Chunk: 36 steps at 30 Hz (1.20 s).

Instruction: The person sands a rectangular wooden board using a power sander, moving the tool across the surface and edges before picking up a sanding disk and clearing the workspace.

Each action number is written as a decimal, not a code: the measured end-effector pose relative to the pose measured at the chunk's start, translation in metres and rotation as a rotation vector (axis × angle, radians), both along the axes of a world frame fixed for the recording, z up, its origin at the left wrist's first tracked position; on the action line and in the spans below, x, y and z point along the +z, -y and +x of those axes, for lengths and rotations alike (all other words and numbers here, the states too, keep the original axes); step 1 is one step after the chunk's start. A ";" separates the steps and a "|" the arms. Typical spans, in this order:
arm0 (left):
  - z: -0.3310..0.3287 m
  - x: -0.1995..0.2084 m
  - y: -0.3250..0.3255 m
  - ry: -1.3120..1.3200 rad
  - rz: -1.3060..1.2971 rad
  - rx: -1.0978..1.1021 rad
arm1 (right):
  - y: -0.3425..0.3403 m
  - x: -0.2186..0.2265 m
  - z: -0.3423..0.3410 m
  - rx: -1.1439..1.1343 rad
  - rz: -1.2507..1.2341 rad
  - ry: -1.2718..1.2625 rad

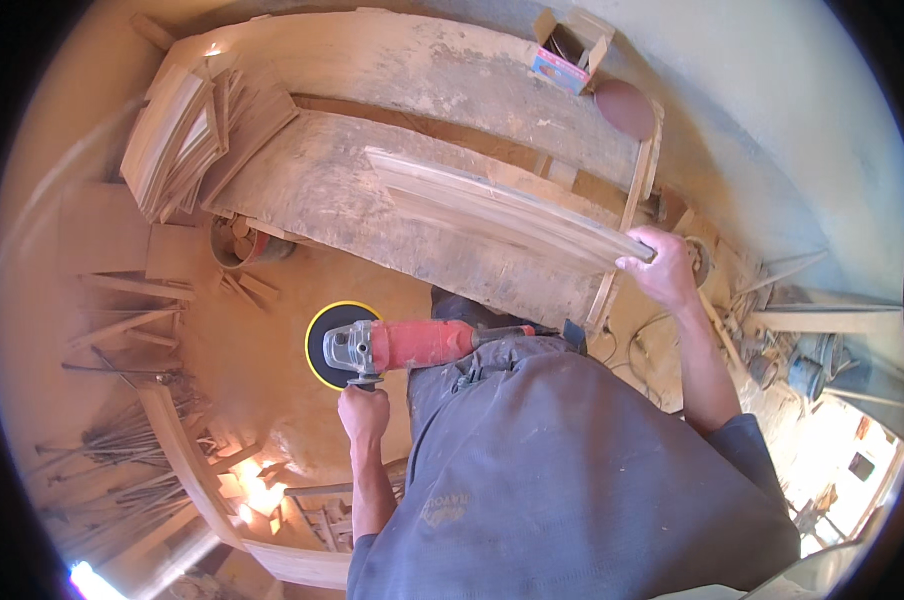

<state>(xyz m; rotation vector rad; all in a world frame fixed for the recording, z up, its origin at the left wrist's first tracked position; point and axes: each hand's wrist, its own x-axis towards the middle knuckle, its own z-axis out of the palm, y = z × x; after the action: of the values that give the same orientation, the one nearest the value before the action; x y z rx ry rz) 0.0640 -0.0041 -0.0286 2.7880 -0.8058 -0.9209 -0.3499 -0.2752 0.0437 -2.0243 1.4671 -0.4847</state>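
Observation:
My left hand (pixel 364 412) is closed around the side handle of a red sander-polisher (pixel 417 343). The tool lies across my lap, its metal head and round black pad (pixel 322 325) with a yellow rim to the left. Whether the pad is turning cannot be told. With my right hand (pixel 664 265) I grip the right end of a long wooden panel (pixel 502 215), tilted up on one long edge on the workbench (pixel 322 165). The panel's far left end touches no hand.
Wooden boards (pixel 177 140) lean stacked at the bench's left end. A brown sanding disc (pixel 625 108) and an open cardboard box (pixel 564 65) are at the far right. Beneath the bench's left side stands a bucket (pixel 234 243). Metal rods (pixel 122 445) and a cord (pixel 637 350) lie on the floor.

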 end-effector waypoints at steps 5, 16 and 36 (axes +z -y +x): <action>-0.010 0.002 -0.013 0.033 -0.038 0.012 | -0.027 -0.002 0.033 -0.166 -0.209 0.253; -0.009 -0.003 -0.010 0.058 -0.063 -0.035 | -0.001 0.076 0.227 0.012 -0.427 0.673; -0.006 -0.002 0.005 0.049 -0.074 0.000 | 0.017 0.102 0.299 0.151 -0.447 0.617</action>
<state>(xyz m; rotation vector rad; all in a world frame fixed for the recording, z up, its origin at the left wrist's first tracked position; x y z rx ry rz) 0.0578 -0.0091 -0.0303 2.7572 -0.8291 -0.8084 -0.0504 -0.2927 0.1456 -2.0142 0.8723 -1.3248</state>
